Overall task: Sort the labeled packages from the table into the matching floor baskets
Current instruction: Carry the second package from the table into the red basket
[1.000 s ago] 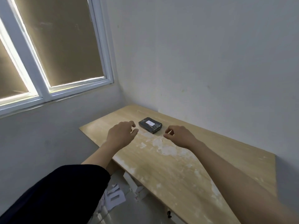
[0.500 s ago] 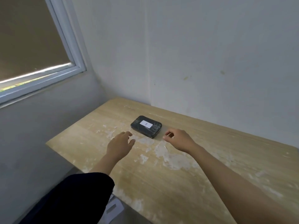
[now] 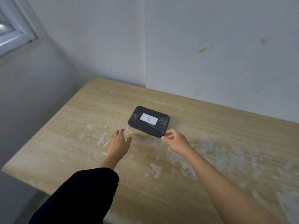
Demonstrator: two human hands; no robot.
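Observation:
A flat black package (image 3: pixel 148 121) wrapped in plastic lies on the wooden table (image 3: pixel 210 143), near the wall. Its white label reads "B". My left hand (image 3: pixel 119 140) hovers just left and in front of the package, fingers apart, holding nothing. My right hand (image 3: pixel 175 139) reaches the package's near right corner, thumb and fingers slightly curled and apart, with the fingertips at the package's edge. No floor baskets are in view.
The table top has white patches of worn paint. It stands in a corner, with a grey wall (image 3: pixel 210 46) behind and a window frame (image 3: pixel 14 29) at the upper left. The table's left edge drops to the floor at the lower left.
The view has come closer and turned right, so the window has slid out to the left. Both hands have moved forward toward the package, the right hand now at its near corner.

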